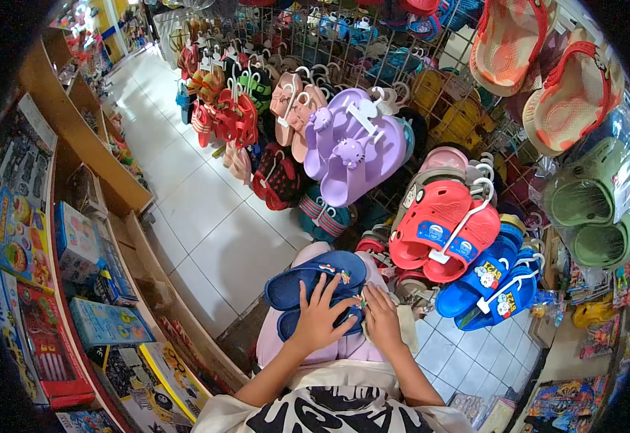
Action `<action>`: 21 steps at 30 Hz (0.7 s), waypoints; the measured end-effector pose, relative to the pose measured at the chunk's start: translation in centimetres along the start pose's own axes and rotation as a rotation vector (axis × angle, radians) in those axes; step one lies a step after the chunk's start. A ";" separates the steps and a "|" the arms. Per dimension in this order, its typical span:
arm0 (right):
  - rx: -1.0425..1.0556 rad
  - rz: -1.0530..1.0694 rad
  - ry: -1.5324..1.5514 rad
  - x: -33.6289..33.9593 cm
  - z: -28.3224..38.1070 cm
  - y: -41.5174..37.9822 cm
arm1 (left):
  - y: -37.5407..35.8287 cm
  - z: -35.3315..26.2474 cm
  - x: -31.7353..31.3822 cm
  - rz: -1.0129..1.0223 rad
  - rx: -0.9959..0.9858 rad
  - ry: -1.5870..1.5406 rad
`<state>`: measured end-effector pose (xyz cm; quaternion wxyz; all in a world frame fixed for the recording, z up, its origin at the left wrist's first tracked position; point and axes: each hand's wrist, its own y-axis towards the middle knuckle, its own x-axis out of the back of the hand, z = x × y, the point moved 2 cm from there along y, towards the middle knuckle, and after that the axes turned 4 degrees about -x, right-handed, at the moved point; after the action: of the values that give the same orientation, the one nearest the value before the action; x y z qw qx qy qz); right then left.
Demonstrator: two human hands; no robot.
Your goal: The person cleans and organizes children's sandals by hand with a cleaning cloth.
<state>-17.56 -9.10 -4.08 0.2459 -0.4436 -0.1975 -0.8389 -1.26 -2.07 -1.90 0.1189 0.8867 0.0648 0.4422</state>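
A pair of navy blue clogs (286,289) with small colourful charms rests on my lap, over pink trousers (313,252). My left hand (322,316) lies across the clogs, fingers spread apart, pressing on their tops. At the right edge of the pair, my right hand (382,317) has its fingers close together, tips by the clog's side. A beige cloth (407,328) shows on both sides of the right palm and is partly hidden beneath it.
Purple clogs (362,148), red clogs (445,227) and blue clogs (492,289) hang in front on a wire rack (300,43). Green clogs (593,202) in plastic hang at right. Boxed toys (109,321) fill the left shelf (124,245). White tiles (217,238) run between.
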 end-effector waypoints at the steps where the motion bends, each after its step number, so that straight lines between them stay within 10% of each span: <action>1: -0.004 -0.005 0.006 0.0 0.0 0.0 | 0.0 0.1 0.0 -0.001 -0.003 -0.003; 12: -0.119 -0.121 0.062 -0.5 2.1 -3.5 | 0.1 0.0 0.3 -0.010 -0.019 -0.002; 15: 0.107 0.128 -0.017 -0.2 3.3 -4.3 | 0.0 0.1 0.5 0.008 -0.019 -0.013; 21: -0.003 -0.158 0.180 1.4 3.4 -2.2 | -0.1 -0.1 0.3 0.013 -0.015 -0.011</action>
<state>-17.37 -5.77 -1.37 0.1952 -0.3497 -0.2079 -0.8924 -1.19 -1.90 -1.66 0.1231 0.8886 0.0553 0.4384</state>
